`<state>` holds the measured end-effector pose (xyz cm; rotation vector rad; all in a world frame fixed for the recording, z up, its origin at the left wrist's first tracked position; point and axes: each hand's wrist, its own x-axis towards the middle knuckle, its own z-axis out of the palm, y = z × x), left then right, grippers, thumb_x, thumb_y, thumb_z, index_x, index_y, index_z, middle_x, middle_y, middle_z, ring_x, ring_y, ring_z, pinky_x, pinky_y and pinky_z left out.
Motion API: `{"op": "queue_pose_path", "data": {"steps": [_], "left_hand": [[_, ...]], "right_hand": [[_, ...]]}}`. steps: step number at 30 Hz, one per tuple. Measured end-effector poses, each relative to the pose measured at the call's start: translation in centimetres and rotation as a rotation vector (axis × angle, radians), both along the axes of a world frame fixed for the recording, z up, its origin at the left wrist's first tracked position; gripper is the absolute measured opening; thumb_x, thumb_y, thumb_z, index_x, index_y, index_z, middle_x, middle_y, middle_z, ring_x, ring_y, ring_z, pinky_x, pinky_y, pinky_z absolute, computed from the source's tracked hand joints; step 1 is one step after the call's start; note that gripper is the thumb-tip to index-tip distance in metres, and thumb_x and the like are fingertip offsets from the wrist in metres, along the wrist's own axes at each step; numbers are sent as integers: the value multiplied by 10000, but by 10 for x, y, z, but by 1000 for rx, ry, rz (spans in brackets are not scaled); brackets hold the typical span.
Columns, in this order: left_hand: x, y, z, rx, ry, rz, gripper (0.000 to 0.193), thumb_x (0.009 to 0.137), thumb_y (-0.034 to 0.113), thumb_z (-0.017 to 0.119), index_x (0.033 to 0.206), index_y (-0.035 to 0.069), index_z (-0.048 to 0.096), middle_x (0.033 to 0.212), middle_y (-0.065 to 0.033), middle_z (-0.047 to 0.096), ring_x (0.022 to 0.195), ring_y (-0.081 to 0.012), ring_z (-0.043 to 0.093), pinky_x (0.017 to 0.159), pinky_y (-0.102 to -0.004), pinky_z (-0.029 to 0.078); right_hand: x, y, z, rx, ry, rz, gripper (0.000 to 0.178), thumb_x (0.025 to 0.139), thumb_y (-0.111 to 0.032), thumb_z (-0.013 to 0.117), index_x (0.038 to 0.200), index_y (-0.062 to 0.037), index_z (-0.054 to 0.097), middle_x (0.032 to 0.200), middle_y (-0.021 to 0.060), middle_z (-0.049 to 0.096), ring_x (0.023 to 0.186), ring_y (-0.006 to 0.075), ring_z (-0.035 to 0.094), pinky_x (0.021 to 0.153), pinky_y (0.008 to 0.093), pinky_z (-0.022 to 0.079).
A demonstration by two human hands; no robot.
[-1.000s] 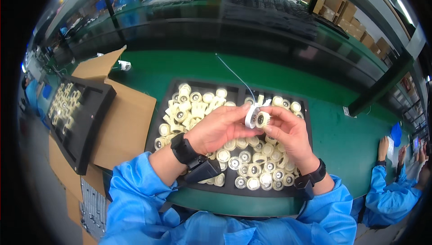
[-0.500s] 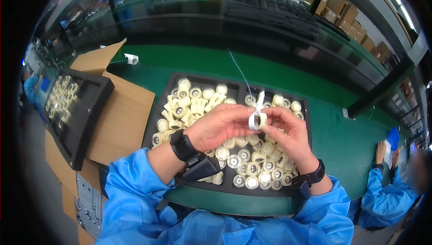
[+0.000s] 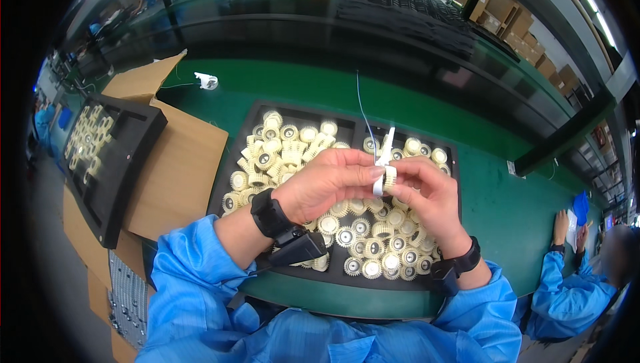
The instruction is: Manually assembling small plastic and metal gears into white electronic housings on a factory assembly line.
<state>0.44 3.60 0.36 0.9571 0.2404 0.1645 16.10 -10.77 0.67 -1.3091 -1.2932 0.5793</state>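
Over the black tray (image 3: 455, 176), my two hands meet around a small white plastic part (image 3: 379, 184) with a pointed arm sticking up. A thin blue wire (image 3: 361, 106) rises from it, away from me. My left hand (image 3: 327, 186) pinches the white part from the left between thumb and fingers. From the other side, my right hand (image 3: 430, 196) grips a cream toothed gear (image 3: 391, 178) that sits against the white part; fingers hide some of the joint. Many similar loose cream gears (image 3: 360, 228) fill the tray's compartments below both hands.
On the left, a second black tray (image 3: 137, 156) of gears leans on an open cardboard box (image 3: 183, 170). Another white part (image 3: 207, 82) with a wire lies on the green bench (image 3: 500, 223) farther back. A metal post (image 3: 567, 130) stands at right; a co-worker's blue sleeve (image 3: 567, 296) is beyond.
The white part and gear have turned to show more of their edge, with the pointed arm tilting slightly right. The blue wire now stands more upright. Both hands keep their grip.
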Motion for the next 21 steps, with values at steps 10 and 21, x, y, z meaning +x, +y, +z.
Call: {"op": "queue_pose_path", "data": {"steps": [10, 21], "left_hand": [[3, 3, 11, -37, -156, 45, 397, 959, 202, 548, 1243, -73, 507, 1180, -183, 605, 1108, -268, 603, 978, -366, 497], [80, 100, 67, -38, -260, 267, 243, 952, 97, 513, 1129, -70, 517, 1107, -195, 578, 1033, -309, 590, 1005, -482, 470]], "right_hand": [[5, 4, 18, 193, -438, -213, 278, 774, 9, 705, 1044, 19, 641, 1001, 130, 638, 737, 165, 643, 634, 278, 526], [-1, -9, -1, -158, -850, 32, 276, 773, -148, 676, 1029, -48, 649, 912, 127, 625, 904, 299, 586, 821, 404, 427]]}}
